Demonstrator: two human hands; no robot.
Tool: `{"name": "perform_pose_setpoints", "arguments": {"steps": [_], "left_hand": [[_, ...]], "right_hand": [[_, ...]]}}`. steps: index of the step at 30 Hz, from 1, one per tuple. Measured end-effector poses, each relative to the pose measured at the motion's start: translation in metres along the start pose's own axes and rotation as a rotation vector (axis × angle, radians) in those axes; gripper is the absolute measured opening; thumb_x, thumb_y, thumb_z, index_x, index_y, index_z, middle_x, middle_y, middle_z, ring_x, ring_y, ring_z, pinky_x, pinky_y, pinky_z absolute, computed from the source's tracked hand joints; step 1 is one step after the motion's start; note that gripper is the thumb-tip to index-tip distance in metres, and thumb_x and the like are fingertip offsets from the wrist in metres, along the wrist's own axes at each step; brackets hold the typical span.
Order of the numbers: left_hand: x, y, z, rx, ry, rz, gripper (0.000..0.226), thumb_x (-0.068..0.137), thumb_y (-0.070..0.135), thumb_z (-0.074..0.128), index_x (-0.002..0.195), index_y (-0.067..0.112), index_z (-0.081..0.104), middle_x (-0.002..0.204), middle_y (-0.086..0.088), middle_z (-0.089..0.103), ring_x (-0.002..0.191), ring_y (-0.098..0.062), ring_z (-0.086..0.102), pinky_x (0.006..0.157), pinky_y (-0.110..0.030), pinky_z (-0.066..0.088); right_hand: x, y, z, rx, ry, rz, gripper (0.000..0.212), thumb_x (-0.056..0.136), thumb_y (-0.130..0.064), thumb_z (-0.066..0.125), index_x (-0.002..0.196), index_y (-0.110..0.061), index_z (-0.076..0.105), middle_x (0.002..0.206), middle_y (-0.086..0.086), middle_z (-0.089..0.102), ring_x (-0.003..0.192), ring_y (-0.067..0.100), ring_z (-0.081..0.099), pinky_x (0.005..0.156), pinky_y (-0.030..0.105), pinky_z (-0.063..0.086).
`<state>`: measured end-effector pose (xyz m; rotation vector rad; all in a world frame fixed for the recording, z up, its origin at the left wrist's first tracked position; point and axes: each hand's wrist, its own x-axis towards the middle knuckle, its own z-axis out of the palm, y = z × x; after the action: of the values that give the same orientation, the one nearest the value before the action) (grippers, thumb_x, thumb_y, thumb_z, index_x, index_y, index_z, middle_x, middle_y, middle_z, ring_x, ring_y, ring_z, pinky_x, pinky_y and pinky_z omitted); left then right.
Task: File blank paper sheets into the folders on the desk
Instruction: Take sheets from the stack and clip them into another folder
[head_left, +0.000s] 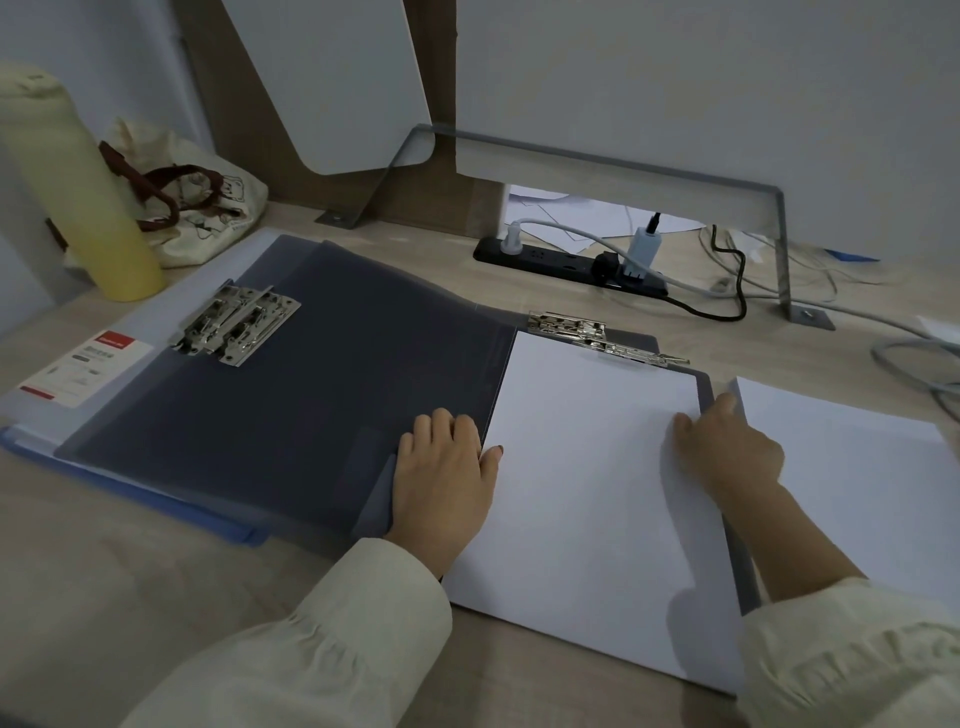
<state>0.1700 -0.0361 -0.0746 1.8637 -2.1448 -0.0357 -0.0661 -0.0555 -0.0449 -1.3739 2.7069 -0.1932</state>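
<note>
A dark translucent folder (322, 374) lies open on the desk, its right half holding a blank white sheet (587, 488) under a metal clip (597, 338). My left hand (441, 478) rests flat on the folder's spine, thumb touching the sheet's left edge. My right hand (727, 447) touches the sheet's right edge, fingers curled over it. A stack of blank paper (857, 478) lies to the right. Beneath the open folder lie more folders (72, 374), one with a label and metal clips (234, 322).
A yellow bottle (67, 187) and a cloth bag (197, 197) stand at the back left. A black power strip (566, 262) with plugs and cables runs along the back. A grey metal bracket (779, 244) stands at the back right.
</note>
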Motion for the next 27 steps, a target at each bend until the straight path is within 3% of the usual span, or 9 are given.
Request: {"name": "perform_pose_setpoints", "arguments": {"steps": [3,5,7,10,12,14,18,21,27], "left_hand": [[0.000,0.000,0.006,-0.061,0.096,0.067,0.031,0.066,0.029,0.081,0.089,0.017,0.064,0.084,-0.003,0.061,0.066,-0.018,0.055,0.056,-0.029,0.046],[0.000,0.000,0.010,-0.060,0.050,0.165,0.044,0.069,0.019,0.079,0.111,0.021,0.065,0.110,-0.004,0.064,0.090,-0.023,0.064,0.072,-0.031,0.051],[0.002,0.002,0.011,-0.063,-0.070,0.266,0.054,0.090,0.010,0.053,0.140,0.023,0.039,0.150,-0.001,0.035,0.137,-0.020,0.036,0.110,-0.032,0.027],[0.004,-0.003,0.015,-0.035,-0.163,0.329,0.052,0.100,0.021,0.018,0.150,0.023,0.005,0.159,0.007,-0.002,0.145,-0.005,-0.002,0.116,-0.025,-0.008],[-0.001,-0.004,0.015,-0.061,-0.162,0.323,0.060,0.095,0.043,0.004,0.150,0.020,0.009,0.159,0.004,0.003,0.146,-0.006,0.004,0.116,-0.026,-0.005],[-0.006,-0.004,0.015,-0.026,-0.152,0.316,0.072,0.094,0.053,0.001,0.144,0.012,0.032,0.153,-0.004,0.029,0.141,-0.013,0.029,0.115,-0.035,0.018],[-0.008,-0.004,0.020,-0.041,-0.127,0.311,0.073,0.096,0.053,0.007,0.136,0.007,0.047,0.142,-0.007,0.047,0.131,-0.018,0.045,0.103,-0.045,0.042],[-0.008,-0.004,0.019,-0.027,-0.087,0.317,0.072,0.096,0.053,0.010,0.137,0.005,0.046,0.144,-0.009,0.045,0.133,-0.019,0.043,0.104,-0.045,0.041],[-0.008,-0.004,0.021,-0.018,-0.099,0.323,0.070,0.096,0.052,0.014,0.136,0.005,0.047,0.143,-0.009,0.046,0.132,-0.021,0.044,0.103,-0.044,0.043]], "right_hand": [[0.004,0.003,0.006,-0.044,0.057,-0.180,0.034,0.096,-0.015,0.034,0.124,0.004,0.039,0.127,0.025,0.046,0.117,0.039,0.043,0.090,0.041,0.038],[0.012,0.004,0.010,0.015,0.046,-0.275,0.034,0.093,-0.006,0.035,0.126,0.002,0.043,0.126,0.022,0.044,0.118,0.036,0.041,0.092,0.039,0.037],[0.023,0.001,0.012,0.274,0.002,-0.243,0.029,0.091,-0.006,0.039,0.117,-0.004,0.053,0.111,0.016,0.049,0.105,0.031,0.047,0.084,0.036,0.040],[0.039,-0.012,-0.007,0.768,-0.149,-0.008,0.027,0.090,0.000,0.038,0.068,-0.014,0.045,0.067,0.004,0.042,0.060,0.019,0.046,0.051,0.017,0.039],[0.052,-0.015,-0.016,0.932,-0.162,0.104,0.035,0.088,0.004,0.034,0.059,-0.015,0.033,0.054,0.004,0.033,0.046,0.012,0.035,0.043,0.015,0.027],[0.053,-0.026,-0.020,1.037,-0.203,0.131,0.020,0.088,0.002,0.040,0.073,-0.006,0.052,0.066,0.012,0.052,0.062,0.018,0.051,0.058,0.020,0.037],[0.046,-0.054,-0.017,0.978,-0.087,-0.140,0.043,0.093,-0.015,0.046,0.136,-0.011,0.045,0.132,0.008,0.051,0.119,0.020,0.047,0.092,0.025,0.033],[0.039,-0.071,-0.005,0.685,-0.059,-0.375,0.042,0.097,-0.011,0.038,0.138,-0.011,0.041,0.137,0.007,0.049,0.124,0.023,0.045,0.088,0.016,0.032],[0.039,-0.080,0.022,0.290,0.166,-0.561,0.044,0.094,-0.005,0.037,0.138,-0.005,0.041,0.133,0.018,0.045,0.120,0.036,0.039,0.100,0.035,0.029]]}}
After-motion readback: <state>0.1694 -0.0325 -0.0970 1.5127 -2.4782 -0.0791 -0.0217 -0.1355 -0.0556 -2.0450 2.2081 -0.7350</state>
